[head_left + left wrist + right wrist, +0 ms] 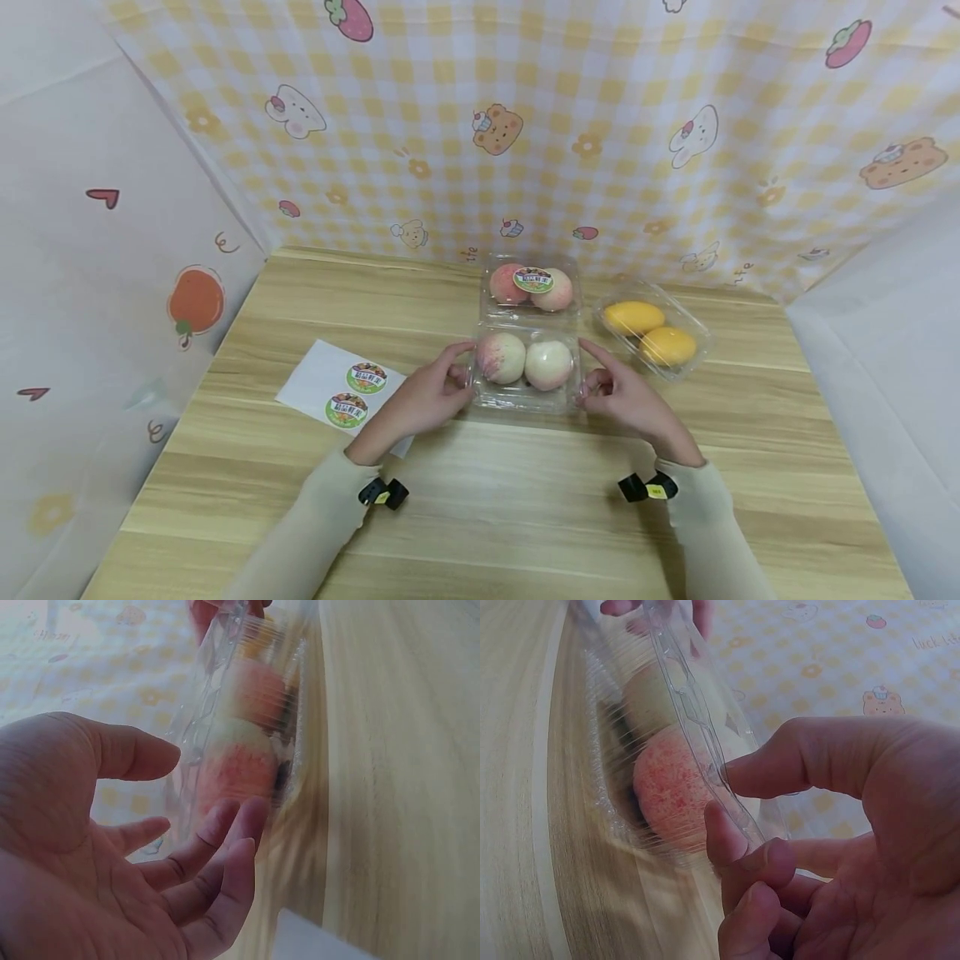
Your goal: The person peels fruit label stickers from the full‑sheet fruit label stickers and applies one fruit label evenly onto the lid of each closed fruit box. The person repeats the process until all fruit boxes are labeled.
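In the head view, a clear plastic fruit box (523,402) with two pale, pink-blushed peaches (549,365) sits mid-table between both hands. My left hand (438,392) is at its left side. The left wrist view shows those fingers (214,825) loosely bent against the box wall, the thumb apart from them. On the opposite side my right hand (622,396) pinches the box's rim (694,712) between thumb and fingertips. Just behind stands a second clear box (491,312), also with two peaches, bearing a round fruit sticker (534,280) on top.
A clear box (693,321) with two yellow mangoes (667,346) stands at the right, turned at an angle. To the left lies a white sheet (311,383) with two round stickers (366,377), partly under the left forearm. A checked curtain (585,100) hangs behind the wooden table (517,517).
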### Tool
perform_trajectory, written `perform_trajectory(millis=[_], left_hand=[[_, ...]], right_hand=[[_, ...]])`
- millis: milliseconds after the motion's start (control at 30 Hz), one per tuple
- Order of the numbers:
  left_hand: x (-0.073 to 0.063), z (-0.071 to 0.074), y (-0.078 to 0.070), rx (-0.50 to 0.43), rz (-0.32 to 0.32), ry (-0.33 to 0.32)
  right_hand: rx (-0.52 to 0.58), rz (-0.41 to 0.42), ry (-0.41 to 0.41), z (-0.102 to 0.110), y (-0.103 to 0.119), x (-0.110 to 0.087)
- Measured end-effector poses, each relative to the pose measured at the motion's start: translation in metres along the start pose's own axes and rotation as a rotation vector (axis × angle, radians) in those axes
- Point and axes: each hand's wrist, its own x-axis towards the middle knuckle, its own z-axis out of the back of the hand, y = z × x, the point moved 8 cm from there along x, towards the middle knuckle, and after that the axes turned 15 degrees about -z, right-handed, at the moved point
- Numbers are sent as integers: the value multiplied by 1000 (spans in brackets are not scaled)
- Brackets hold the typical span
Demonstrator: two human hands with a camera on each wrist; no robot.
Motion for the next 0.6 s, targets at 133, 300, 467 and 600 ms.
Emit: perform_trajectory(millis=[133, 300, 467, 600], left_hand=[[-9, 10, 5, 27, 18, -27], [-21, 29, 20, 96, 32, -45], [-34, 59, 38, 217, 53, -65], [-43, 89, 48, 332, 79, -50]], right_hand=[[8, -1, 4, 0, -1, 0], [4, 8, 7, 1, -2, 0], [-13, 10, 7, 1, -3, 1], [-16, 7, 12, 1, -2, 1]])
